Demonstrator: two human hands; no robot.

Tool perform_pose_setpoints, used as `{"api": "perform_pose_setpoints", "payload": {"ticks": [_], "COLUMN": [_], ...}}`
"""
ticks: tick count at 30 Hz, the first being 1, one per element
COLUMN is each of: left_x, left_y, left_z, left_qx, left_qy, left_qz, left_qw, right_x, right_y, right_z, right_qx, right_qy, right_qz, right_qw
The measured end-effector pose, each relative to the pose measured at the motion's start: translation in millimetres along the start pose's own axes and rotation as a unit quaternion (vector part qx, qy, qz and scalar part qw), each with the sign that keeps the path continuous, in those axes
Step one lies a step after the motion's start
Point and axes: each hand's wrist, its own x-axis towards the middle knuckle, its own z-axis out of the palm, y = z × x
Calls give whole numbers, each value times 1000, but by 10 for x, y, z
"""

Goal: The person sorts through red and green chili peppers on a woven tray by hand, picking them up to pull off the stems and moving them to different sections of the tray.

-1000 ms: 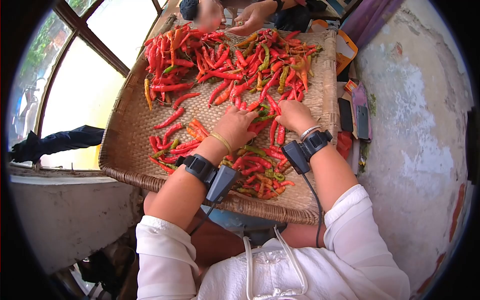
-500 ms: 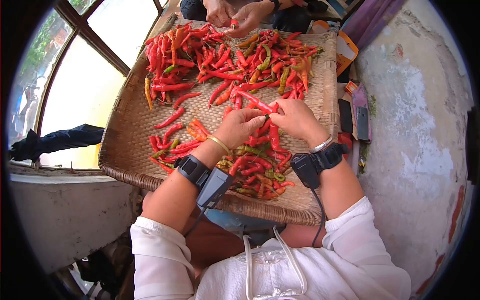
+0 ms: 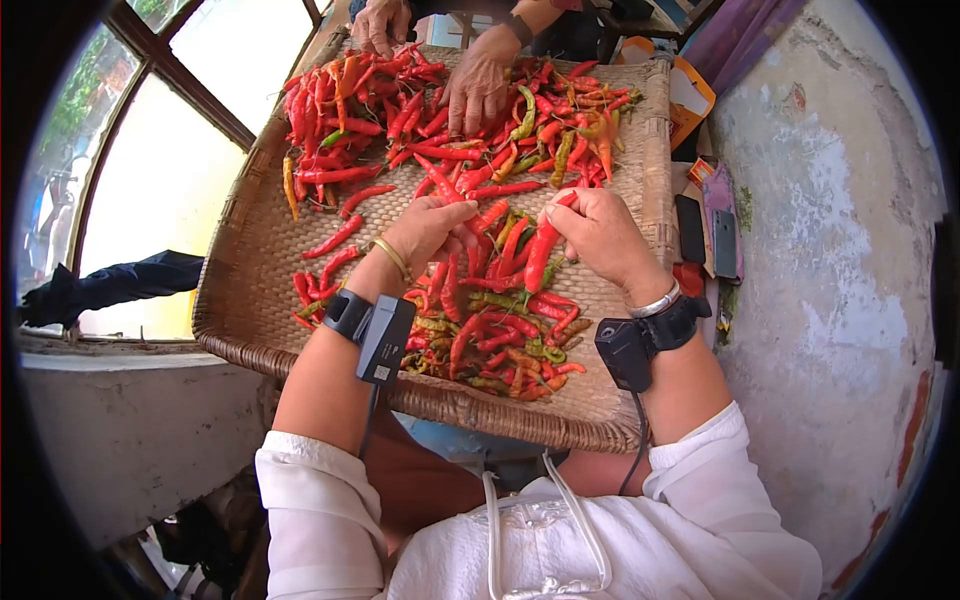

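Note:
A large woven tray (image 3: 622, 400) holds heaps of red chili peppers with some green and orange ones. My right hand (image 3: 597, 235) pinches a red pepper (image 3: 542, 250) by its upper end, and it hangs downward over the near heap. To its left, my left hand (image 3: 430, 235) is closed round a red pepper (image 3: 435, 178) that points up and away from the thumb and forefinger. The near heap (image 3: 500, 340) lies below and between my hands. Beyond them is the larger far heap (image 3: 340, 120).
Across the tray, another person's hand (image 3: 478, 85) reaches into the far heap, with their other hand (image 3: 380, 22) at the rim. Two phones (image 3: 690, 228) lie right of the tray beside an orange box (image 3: 690, 105). A dark umbrella (image 3: 130, 285) is at the left window.
My hands have moved apart, the left one leftward, each now with a pepper. The other person's hands have separated, and one has come down onto the far heap.

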Motion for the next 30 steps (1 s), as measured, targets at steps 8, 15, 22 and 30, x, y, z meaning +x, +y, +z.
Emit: {"api": "perform_pose_setpoints", "payload": {"ticks": [8,15,22,30], "left_x": [-125,-269,-215,36], "left_y": [169,-9,179,13], "left_z": [91,380,-15,-235], "left_qx": [-36,100,137,457], "left_qy": [26,-173,0,138], "left_qz": [217,80,57,112], "left_qw": [975,977,989,871], "right_x": [30,67,68,102], "right_y": [35,100,-1,44], "right_z": [113,158,21,124], "right_qx": [108,223,242,219], "right_qy": [9,1,67,26], "right_qz": [5,26,39,48], "right_qw": [994,974,967,974]}}
